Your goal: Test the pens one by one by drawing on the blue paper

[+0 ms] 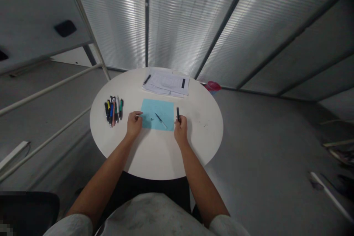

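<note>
My right hand (181, 128) is closed around a black pen barrel (178, 111) that points up and away, just past the right edge of a light blue sheet (146, 105). At the sheet's left edge, my left hand (134, 124) pinches a small pale piece, too small to name. Between the hands, a slim pen refill (161, 121), dark at one end and whitish at the other, lies slanted on the sheet. Beside it sits a tiny dark bit (152, 119), perhaps a spring.
A pile of assorted pens (113, 110) lies at the left of the round white table (157, 158). Printed papers (168, 83) with a black pen (147, 79) on them are at the back. Small dark specks (204, 125) dot the right side. A red basket (213, 86) stands behind the table.
</note>
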The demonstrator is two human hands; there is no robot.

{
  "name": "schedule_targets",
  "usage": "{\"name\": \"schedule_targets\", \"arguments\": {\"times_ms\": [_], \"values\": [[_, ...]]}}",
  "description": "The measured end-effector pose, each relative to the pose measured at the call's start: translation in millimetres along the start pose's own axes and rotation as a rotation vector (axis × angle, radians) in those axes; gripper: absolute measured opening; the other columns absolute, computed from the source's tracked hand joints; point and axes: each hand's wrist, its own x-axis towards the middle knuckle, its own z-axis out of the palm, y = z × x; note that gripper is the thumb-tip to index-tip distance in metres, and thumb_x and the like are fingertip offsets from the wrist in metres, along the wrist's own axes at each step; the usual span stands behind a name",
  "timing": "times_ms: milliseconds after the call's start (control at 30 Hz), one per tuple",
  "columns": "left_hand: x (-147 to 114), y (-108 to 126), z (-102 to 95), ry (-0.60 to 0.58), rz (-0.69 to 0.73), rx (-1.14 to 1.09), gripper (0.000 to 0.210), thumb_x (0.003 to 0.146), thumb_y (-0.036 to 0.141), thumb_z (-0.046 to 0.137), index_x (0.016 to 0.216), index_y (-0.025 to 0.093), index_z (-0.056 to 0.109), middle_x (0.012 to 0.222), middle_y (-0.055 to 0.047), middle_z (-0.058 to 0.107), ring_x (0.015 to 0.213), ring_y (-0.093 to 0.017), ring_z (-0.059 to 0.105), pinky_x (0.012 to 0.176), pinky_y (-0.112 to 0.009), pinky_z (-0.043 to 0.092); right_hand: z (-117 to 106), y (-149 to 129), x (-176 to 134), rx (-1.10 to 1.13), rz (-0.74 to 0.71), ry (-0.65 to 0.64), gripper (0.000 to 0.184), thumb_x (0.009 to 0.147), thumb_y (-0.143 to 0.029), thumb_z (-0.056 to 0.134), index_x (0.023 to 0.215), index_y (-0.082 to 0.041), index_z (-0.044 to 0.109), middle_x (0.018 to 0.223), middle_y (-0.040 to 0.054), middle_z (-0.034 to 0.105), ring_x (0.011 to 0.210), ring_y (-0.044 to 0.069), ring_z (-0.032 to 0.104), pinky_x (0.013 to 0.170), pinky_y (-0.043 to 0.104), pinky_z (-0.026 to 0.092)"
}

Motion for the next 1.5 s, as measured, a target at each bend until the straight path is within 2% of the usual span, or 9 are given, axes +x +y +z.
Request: {"name": "schedule_targets", "arguments": {"times_ms": [167,333,467,633,800,900,1033,1267,1500], "values": [[-1,3,0.5,-0.005,-0.006,-0.002,0.027,0.072,0.017,0.052,0.095,0.021,0.064,0.093,-0.005,0.06,0.073,-0.017,0.056,0.063,-0.031,0.048,-4,-16,-3,-0.234,-0.092,-0.098,0.02,0.082,-0.014,0.04,0.093,-0.019,0.055,0.095,0.007,0.057,0.09,0.019,0.053,0.082,0.032,0.042],[-2,9,-1.1,-0.003,-0.009,0.016,0.026,0.072,0.016,0.051,0.093,0.02,0.065,0.096,-0.006,0.06,0.074,-0.016,0.056,0.065,-0.03,0.047,-1,-25,-8,-0.54,-0.206,-0.284,0.013,0.083,-0.023,0.056,0.092,-0.021,0.064,0.094,0.0057,0.06,0.091,0.021,0.054,0.083,0.033,0.038],[-3,10,-1.9,-0.014,-0.004,0.022,0.025,0.073,0.017,0.051,0.094,0.02,0.064,0.094,-0.005,0.061,0.072,-0.016,0.056,0.065,-0.03,0.046,0,-24,-10,-0.637,-0.259,-0.357,0.011,0.082,-0.021,0.062,0.091,-0.022,0.066,0.093,0.0058,0.06,0.091,0.02,0.055,0.083,0.033,0.037],[-4,12,-1.6,-0.03,0.032,0.04,0.024,0.074,0.016,0.05,0.093,0.021,0.064,0.092,-0.005,0.061,0.072,-0.017,0.055,0.067,-0.032,0.047,0,-20,-7,-0.613,-0.24,-0.333,0.009,0.085,-0.019,0.06,0.092,-0.021,0.066,0.092,0.0057,0.063,0.088,0.02,0.056,0.08,0.033,0.037],[-8,20,-0.8,-0.064,0.195,0.106,0.021,0.079,0.018,0.049,0.092,0.022,0.065,0.09,-0.006,0.061,0.074,-0.018,0.055,0.072,-0.034,0.047,0,-19,-6,-0.492,-0.19,-0.225,0.016,0.094,-0.026,0.049,0.095,-0.019,0.064,0.094,0.0066,0.065,0.089,0.02,0.058,0.078,0.032,0.037],[-14,30,-0.5,-0.177,0.34,0.207,0.018,0.082,0.023,0.052,0.091,0.021,0.068,0.083,-0.006,0.063,0.078,-0.021,0.056,0.08,-0.038,0.044,-1,-22,-7,-0.438,-0.24,-0.248,0.019,0.096,-0.027,0.046,0.099,-0.019,0.063,0.096,0.0075,0.067,0.092,0.021,0.058,0.081,0.033,0.038],[-23,42,1.0,-0.385,0.484,0.335,0.02,0.081,0.033,0.06,0.093,0.023,0.072,0.074,-0.007,0.066,0.084,-0.025,0.056,0.091,-0.045,0.036,-3,-28,-10,-0.412,-0.37,-0.385,0.019,0.096,-0.022,0.045,0.101,-0.02,0.063,0.096,0.0075,0.068,0.093,0.022,0.057,0.086,0.034,0.039],[-22,45,2.2,-0.483,0.424,0.19,0.025,0.084,0.044,0.059,0.083,0.025,0.074,0.096,-0.01,0.074,0.091,-0.027,0.06,0.092,-0.046,0.039,-2,-33,-12,-0.429,-0.478,-0.535,0.02,0.093,-0.018,0.047,0.102,-0.021,0.065,0.094,0.0072,0.066,0.092,0.021,0.057,0.084,0.032,0.045],[-20,41,0.9,-0.396,0.329,0.059,0.028,0.084,0.047,0.057,0.078,0.023,0.071,0.088,-0.008,0.073,0.086,-0.023,0.063,0.084,-0.04,0.049,-6,-33,-14,-0.371,-0.343,-0.482,0.022,0.095,-0.028,0.047,0.112,-0.024,0.061,0.102,0.0057,0.066,0.091,0.018,0.062,0.08,0.029,0.048]]}}
